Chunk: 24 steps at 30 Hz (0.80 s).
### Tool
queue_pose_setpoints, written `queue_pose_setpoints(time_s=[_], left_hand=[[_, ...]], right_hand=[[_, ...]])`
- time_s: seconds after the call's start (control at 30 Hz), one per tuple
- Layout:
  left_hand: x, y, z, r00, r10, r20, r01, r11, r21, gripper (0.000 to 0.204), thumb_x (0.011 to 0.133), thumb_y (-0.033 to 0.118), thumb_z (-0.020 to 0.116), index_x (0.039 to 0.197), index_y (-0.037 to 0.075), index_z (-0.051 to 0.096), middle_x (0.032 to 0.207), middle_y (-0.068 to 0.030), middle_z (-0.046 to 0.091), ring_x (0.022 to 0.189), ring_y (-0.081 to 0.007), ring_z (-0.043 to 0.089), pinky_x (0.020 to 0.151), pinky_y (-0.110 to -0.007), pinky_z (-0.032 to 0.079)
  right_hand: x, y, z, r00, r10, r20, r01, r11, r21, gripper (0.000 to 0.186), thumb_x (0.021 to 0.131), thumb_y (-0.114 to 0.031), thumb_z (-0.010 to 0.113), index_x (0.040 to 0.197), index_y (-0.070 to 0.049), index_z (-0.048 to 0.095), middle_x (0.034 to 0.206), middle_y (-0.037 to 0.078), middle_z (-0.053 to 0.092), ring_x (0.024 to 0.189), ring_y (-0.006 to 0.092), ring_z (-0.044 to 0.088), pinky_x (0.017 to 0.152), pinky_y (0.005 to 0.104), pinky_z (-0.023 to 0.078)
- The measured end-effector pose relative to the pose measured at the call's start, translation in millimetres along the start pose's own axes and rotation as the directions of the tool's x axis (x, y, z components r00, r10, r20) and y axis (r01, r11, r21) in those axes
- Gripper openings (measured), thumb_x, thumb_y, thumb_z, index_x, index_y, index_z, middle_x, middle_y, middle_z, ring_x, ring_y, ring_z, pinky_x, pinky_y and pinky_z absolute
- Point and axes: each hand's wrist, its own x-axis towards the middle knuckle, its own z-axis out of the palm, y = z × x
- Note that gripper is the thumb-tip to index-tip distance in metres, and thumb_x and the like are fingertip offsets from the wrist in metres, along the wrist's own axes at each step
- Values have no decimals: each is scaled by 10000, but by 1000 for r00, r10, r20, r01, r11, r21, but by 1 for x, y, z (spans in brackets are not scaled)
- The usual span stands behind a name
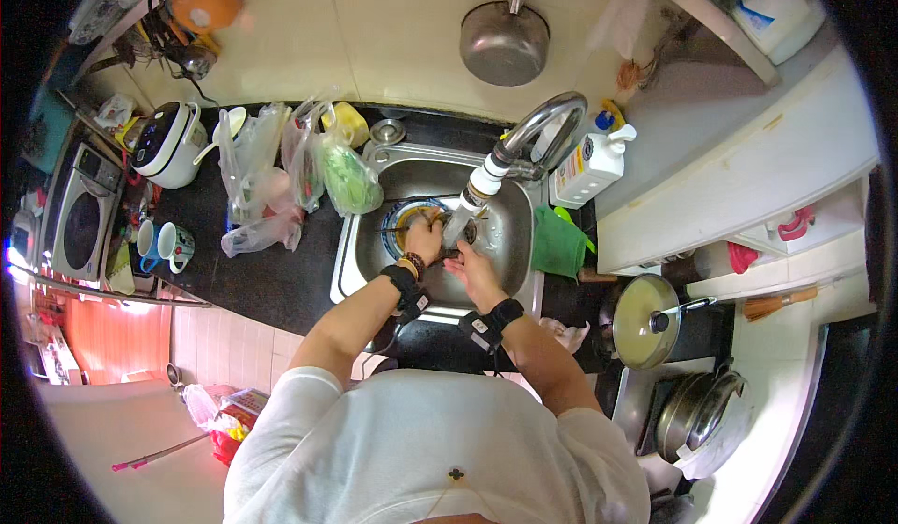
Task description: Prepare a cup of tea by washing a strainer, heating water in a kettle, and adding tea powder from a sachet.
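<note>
At a steel sink [344, 264] set into a dark counter [271, 285], we look down on our two bare hands under a tall curved tap [484, 178]. Water [456, 228] runs from its white nozzle between them. Our left hand [424, 240], with beads [411, 262] around its wrist, reaches over a blue and yellow dish [403, 217] in the left part of the basin; its fingers point downward, and we cannot tell whether they grip the dish. Our right hand [474, 269] is just beside it, fingertips near something small and dark close to the stream; we cannot tell whether they pinch it. Black bands circle both our wrists. On the counter to our left are clear plastic bags [251, 168], one with green vegetables [350, 182], then a white rice cooker [172, 145] and two mugs [176, 247]. To our right, we find a green cloth [558, 245] hanging at the sink's edge and a white pump bottle [591, 167] behind it
</note>
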Motion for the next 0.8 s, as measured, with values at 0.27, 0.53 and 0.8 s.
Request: queue_pose_setpoints(time_s=[0.27, 0.53, 0.8], left_hand=[[-15, 59, -68, 907, 414, 78, -421, 896, 142, 197, 789, 127, 498, 945, 65, 599, 874, -128, 529, 726, -300, 555, 626, -374, 452], [-45, 46, -43, 454, 724, 519, -891, 389, 235, 253, 684, 109, 532, 933, 68, 551, 904, -85, 523, 852, -264, 519, 708, -383, 432], [-17, 54, -50, 714, 521, 469, -646, 748, 152, 294, 810, 245, 451, 995, 29, 524, 923, -177, 545, 873, -354, 510, 801, -417, 395]], right_hand=[[15, 3, -2, 993, 84, -86, -73, 991, 116, 291, 837, -283, 513, 890, 0, 476, 774, 77, 467, 795, 249, 544, 692, 342, 496], [30, 4, -11, 979, 58, 195, -88, 985, 147, 210, 867, -246, 417, 822, -89, 549, 752, 31, 573, 709, 165, 548, 620, 322, 460], [17, -11, -13, 997, 59, 58, -33, 926, -377, 234, 874, -253, 391, 825, -70, 527, 583, 4, 441, 452, 98, 406, 381, 260, 307]])
